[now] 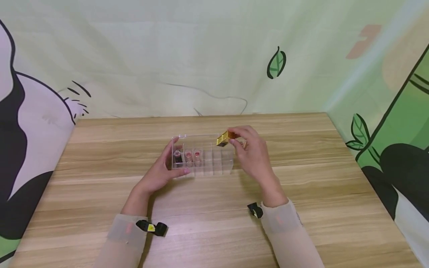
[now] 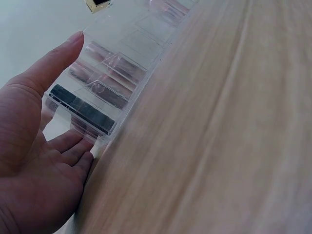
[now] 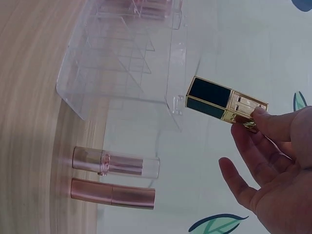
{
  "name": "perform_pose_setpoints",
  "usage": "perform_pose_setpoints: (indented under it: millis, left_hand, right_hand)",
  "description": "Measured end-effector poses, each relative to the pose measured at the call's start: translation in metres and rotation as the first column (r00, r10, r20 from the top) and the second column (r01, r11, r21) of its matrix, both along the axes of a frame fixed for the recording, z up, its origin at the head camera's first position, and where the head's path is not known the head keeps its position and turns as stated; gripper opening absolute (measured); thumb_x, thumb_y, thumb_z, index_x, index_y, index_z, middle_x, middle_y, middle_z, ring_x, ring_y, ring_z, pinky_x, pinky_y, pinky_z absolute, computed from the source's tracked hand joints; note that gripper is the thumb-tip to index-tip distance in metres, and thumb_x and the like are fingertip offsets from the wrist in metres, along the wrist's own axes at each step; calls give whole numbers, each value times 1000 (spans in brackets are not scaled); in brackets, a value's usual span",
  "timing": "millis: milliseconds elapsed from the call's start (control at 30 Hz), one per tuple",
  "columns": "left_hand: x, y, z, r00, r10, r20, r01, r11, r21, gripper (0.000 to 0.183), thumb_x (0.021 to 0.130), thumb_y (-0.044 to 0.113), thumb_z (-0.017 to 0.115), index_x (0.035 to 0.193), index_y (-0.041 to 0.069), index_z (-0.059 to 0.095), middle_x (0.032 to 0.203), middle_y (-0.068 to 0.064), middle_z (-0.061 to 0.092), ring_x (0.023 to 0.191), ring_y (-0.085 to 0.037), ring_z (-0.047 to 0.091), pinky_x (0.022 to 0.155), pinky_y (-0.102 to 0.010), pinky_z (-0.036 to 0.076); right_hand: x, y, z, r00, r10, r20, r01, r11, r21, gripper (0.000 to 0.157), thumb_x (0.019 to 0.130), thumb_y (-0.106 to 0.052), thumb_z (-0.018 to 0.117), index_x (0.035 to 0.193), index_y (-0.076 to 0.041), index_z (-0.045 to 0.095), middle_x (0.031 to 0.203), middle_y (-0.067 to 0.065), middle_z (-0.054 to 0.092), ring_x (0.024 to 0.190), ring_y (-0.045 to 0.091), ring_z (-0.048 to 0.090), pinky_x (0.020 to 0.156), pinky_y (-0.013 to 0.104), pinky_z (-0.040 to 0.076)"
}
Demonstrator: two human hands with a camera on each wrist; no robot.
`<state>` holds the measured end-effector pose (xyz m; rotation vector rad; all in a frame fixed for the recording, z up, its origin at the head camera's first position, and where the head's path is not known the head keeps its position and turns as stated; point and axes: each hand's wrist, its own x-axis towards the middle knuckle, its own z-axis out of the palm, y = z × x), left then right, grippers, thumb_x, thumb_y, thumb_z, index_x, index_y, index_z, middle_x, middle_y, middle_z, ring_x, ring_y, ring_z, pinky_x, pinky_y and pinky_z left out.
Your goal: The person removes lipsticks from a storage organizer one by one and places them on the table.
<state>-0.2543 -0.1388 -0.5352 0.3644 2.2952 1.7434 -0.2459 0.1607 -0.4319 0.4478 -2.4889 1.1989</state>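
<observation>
A clear plastic lipstick organizer (image 1: 208,169) stands on the table with several slots. My left hand (image 1: 160,171) grips its left end, thumb along the front and fingers behind. In its left slots are a dark lipstick tube (image 2: 83,108) and two pinkish clear-capped lipsticks (image 1: 193,158); the slots toward the right look vacant. My right hand (image 1: 253,150) pinches a gold-and-black lipstick (image 3: 225,101) by its gold end, between thumb and fingertips. That lipstick is tilted in the air above the organizer's right part, its black end pointing toward the left.
Past the organizer's right end, a clear-capped lipstick (image 3: 117,163) and a rose-gold lipstick (image 3: 113,193) stand upright on the table, mostly hidden behind my right hand in the head view. The wooden table (image 1: 207,216) ends at a printed cloth backdrop (image 1: 167,56).
</observation>
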Motion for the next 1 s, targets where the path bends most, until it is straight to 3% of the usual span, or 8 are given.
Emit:
perform_pose_setpoints:
  millis: [133, 267, 400, 433, 533, 667, 1000]
  left_hand:
    - [-1, 0, 0, 1000, -1, -5, 1, 1000, 2, 110, 84, 24, 89, 161, 50, 15, 166, -5, 34, 150, -33, 38, 125, -57, 26]
    - [0, 0, 1, 1000, -1, 1, 1, 1000, 12, 110, 84, 23, 88, 162, 50, 15, 166, -5, 34, 150, -32, 38, 125, -55, 27]
    - [0, 0, 0, 1000, 1, 8, -1, 1000, 12, 111, 83, 24, 89, 161, 53, 15, 166, -6, 34, 150, -32, 38, 125, -56, 26]
    - [0, 0, 0, 1000, 2, 8, -2, 1000, 10, 111, 83, 25, 89, 161, 52, 15, 166, -6, 34, 150, -33, 38, 125, -57, 25]
    - [0, -1, 0, 1000, 3, 6, -3, 1000, 0, 112, 83, 27, 89, 163, 49, 14, 166, -5, 34, 152, -34, 36, 126, -59, 22]
    - [0, -1, -1, 1000, 3, -1, -3, 1000, 0, 112, 83, 27, 89, 165, 43, 14, 166, -6, 35, 153, -33, 34, 127, -59, 21]
    - [-1, 0, 1, 1000, 2, 3, -2, 1000, 0, 113, 83, 25, 89, 165, 43, 13, 166, -6, 35, 154, -33, 32, 127, -59, 20]
  right_hand:
    - [-2, 3, 1, 1000, -14, 12, 14, 1000, 0, 29, 96, -5, 72, 125, -7, 73, 117, 6, 70, 98, 20, 65, 64, 23, 45]
    - [-2, 6, 2, 999, -18, 30, 19, 999, -33, 29, 97, -3, 70, 125, -5, 72, 120, 7, 69, 107, 21, 66, 73, 22, 58]
    - [-2, 10, 4, 999, -32, 12, 32, 999, -40, 29, 96, -1, 70, 125, -3, 72, 121, 9, 69, 109, 24, 68, 70, 20, 56]
    - [-2, 11, 4, 999, -36, 6, 36, 999, -37, 29, 96, -1, 71, 125, -3, 72, 121, 9, 69, 109, 25, 68, 68, 21, 54]
    - [-2, 15, 5, 998, -54, -11, 54, 998, -29, 30, 95, -2, 72, 125, -3, 72, 121, 10, 70, 111, 27, 68, 78, 32, 54]
    - [-3, 19, 6, 997, -71, -13, 71, 997, -41, 31, 95, -1, 71, 126, -2, 72, 122, 13, 70, 113, 30, 68, 100, 46, 54]
    - [-5, 28, 7, 995, -97, 4, 97, 994, -55, 33, 97, -2, 69, 130, -3, 70, 126, 13, 68, 116, 31, 66, 102, 49, 54]
